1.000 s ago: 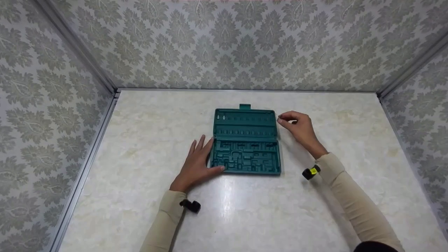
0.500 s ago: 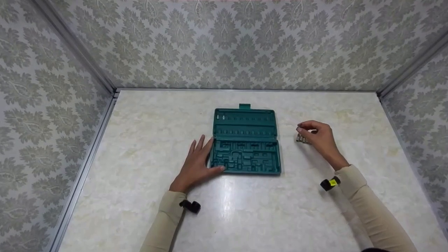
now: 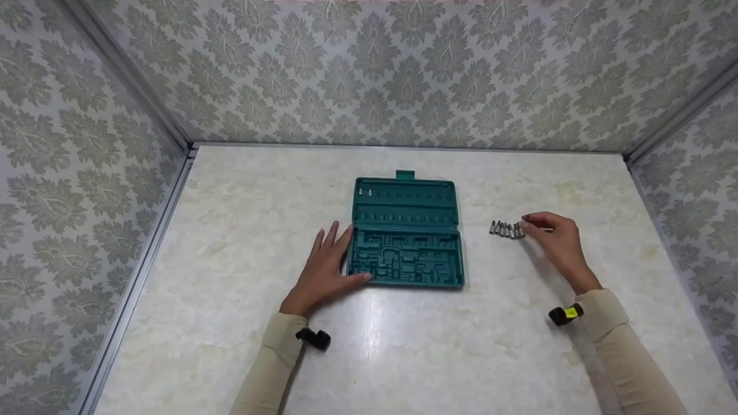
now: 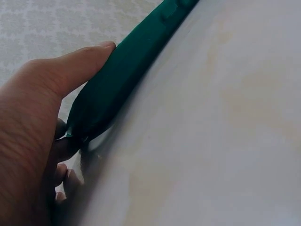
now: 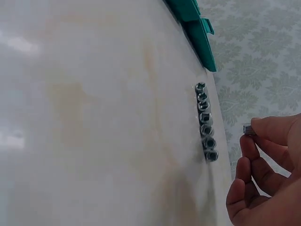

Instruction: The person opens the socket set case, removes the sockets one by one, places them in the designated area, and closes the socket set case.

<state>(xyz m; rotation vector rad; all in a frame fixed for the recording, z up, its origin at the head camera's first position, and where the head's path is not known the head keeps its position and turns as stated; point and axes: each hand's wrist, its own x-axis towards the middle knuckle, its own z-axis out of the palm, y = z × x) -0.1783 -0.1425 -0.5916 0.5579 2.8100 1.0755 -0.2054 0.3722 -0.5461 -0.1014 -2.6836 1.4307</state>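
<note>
Right grip (image 3: 556,239): closed to a pinch, small metal socket (image 5: 248,129) between thumb and forefinger, other fingers curled loosely. Socket is held up off the counter (image 3: 242,230), near the right end of a row of sockets (image 5: 205,117). Right wrist view counts seven in that row, lying side by side, square holes facing the camera. Row sits right of the green case (image 3: 408,284), well apart from it.

Left grip (image 3: 324,270): spread wide, fingers straight along the case's left side, thumb on its front edge. Touching, not wrapped round it.

Case lies open flat, lid (image 3: 405,206) at the far side, latch (image 3: 405,174) pointing away. Two small metal pieces (image 3: 365,192) sit in the lid's far row, left end. Molded tray (image 3: 403,259) is nearer the person.
</note>
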